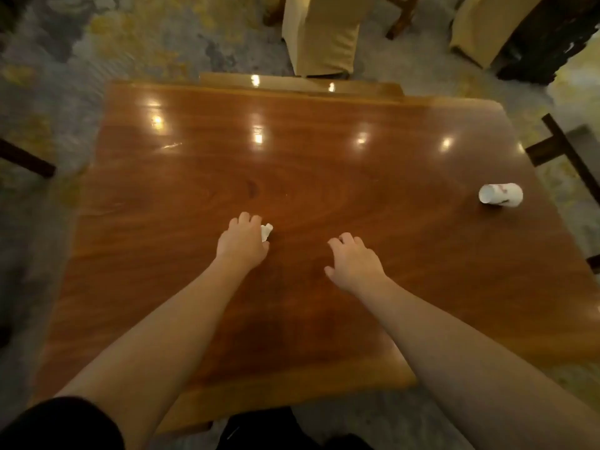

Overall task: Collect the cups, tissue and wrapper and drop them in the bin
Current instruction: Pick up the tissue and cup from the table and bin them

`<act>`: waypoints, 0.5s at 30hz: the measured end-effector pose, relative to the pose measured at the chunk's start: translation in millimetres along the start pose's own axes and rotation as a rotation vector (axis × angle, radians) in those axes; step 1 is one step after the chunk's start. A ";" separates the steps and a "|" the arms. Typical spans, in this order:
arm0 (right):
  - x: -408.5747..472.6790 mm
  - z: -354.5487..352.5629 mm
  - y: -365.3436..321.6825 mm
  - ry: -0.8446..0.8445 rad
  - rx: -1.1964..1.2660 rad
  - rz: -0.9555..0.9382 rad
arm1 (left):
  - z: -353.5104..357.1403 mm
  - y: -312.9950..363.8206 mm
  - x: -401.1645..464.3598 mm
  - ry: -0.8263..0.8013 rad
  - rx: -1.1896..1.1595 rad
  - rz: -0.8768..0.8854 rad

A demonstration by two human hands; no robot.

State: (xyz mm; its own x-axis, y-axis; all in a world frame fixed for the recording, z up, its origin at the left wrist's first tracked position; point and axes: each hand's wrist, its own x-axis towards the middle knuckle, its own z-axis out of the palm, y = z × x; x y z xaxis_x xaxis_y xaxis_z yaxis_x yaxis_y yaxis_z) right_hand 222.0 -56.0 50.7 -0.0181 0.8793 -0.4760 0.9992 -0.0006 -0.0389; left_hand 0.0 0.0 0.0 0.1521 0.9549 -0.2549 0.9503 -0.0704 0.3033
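A crumpled white tissue (266, 231) pokes out from under the fingers of my left hand (243, 241), which is closed around it on the middle of the wooden table (227, 157). My right hand (354, 262) hovers just to the right, fingers curled and apart, holding nothing. A white paper cup (501, 194) with red print lies on its side near the table's right edge, far from both hands. No bin or wrapper is in view.
Chairs with cream covers (324, 34) stand beyond the table's far edge. Dark wooden furniture parts (558, 147) sit close to the right side. Patterned carpet (48, 92) surrounds the table.
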 end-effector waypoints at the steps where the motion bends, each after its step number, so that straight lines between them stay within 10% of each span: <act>1: 3.2 0.1 -0.3 -0.020 -0.004 0.016 | -0.5 -0.2 2.5 -0.019 -0.031 -0.006; 15: 34.5 30.6 11.3 -0.045 0.029 0.080 | 3.1 16.0 7.3 -0.046 -0.196 -0.045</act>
State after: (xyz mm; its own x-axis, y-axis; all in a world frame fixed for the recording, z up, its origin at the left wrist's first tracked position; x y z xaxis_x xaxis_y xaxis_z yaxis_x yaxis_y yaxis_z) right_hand 231.6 -40.3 6.9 0.0592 0.8538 -0.5172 0.9961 -0.0841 -0.0249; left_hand 17.1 5.0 0.2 0.1275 0.9414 -0.3122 0.8859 0.0335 0.4627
